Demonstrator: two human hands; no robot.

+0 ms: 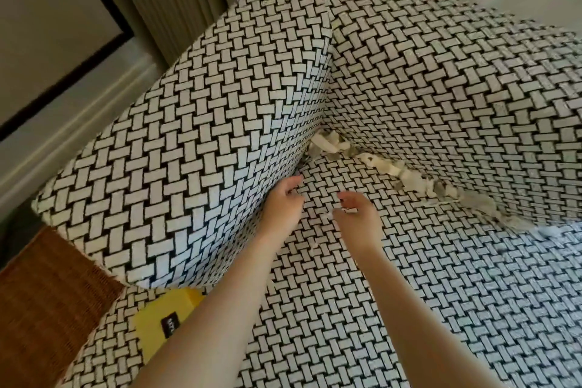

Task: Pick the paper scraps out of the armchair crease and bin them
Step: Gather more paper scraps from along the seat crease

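1. Far left there's a brown woven wicker basket [47,299] on the floor, right up against the armchair's side
2. Next over, a yellow tag with a black label [163,318] pokes out below the armrest, partly hidden by the left forearm
3. The black-and-white basket-weave armchair [189,135] fills most of the view, its big armrest on the left
4. Left hand [283,201] sits where armrest meets seat, fingers curled loosely, not gripping anything I can make out
5. Right hand [356,214] hovers just beside it over the seat, thumb and fingertips pinched on a small white paper scrap [349,210]
6. The rest of the torn off-white paper scraps [387,167] are stuffed along the crease between seat and backrest, running from the back corner off to the right, apart from both hands
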